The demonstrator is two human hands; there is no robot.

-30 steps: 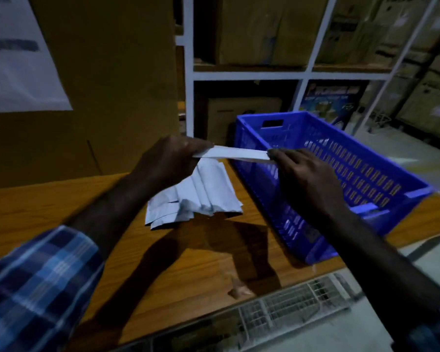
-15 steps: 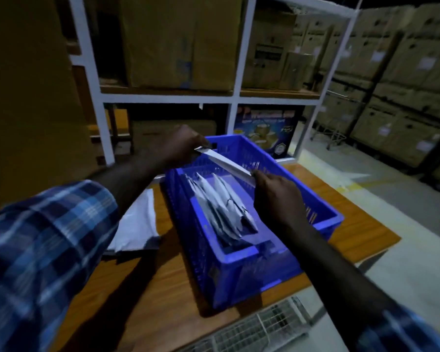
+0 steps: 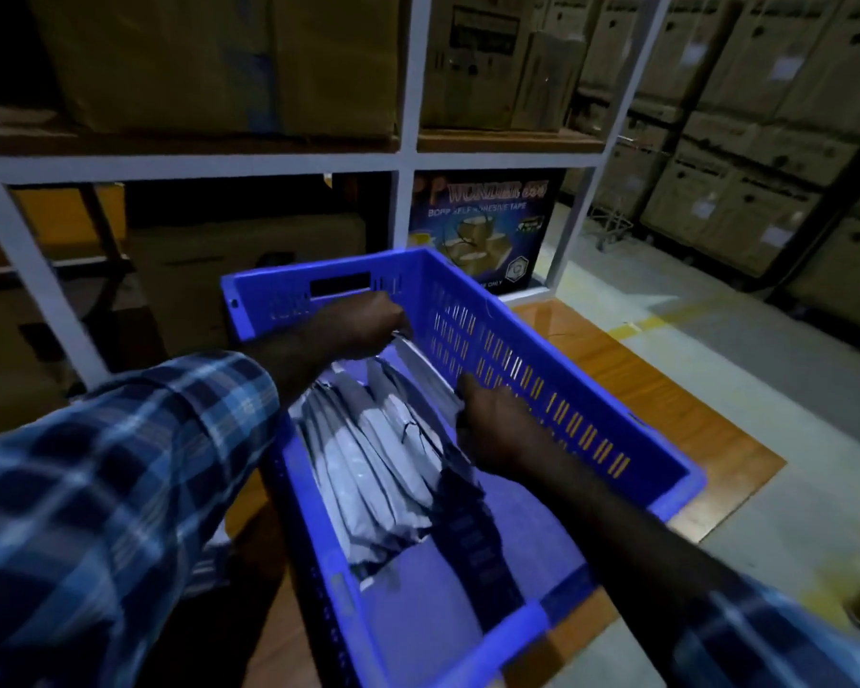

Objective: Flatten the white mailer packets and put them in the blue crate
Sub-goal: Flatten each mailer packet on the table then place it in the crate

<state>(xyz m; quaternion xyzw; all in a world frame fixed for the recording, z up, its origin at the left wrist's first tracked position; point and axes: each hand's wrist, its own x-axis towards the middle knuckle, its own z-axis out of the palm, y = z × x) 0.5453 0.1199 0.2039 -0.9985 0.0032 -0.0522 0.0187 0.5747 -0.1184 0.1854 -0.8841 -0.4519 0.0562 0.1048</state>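
both hands, left hand (image 3: 368, 317) and right hand (image 3: 492, 419), pinch the ends of one flattened mailer (image 3: 425, 362) inside the blue crate (image 3: 567, 389), beside the packets (image 3: 368, 454) already there. best lowered level, both ends released together, against that row.

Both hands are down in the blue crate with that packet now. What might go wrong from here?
1. The packet, held by the left hand and right hand, lies hard against the crate wall; it may stand on edge instead of lying flat.
2. The packets already inside lean loosely and could slump or get crumpled.
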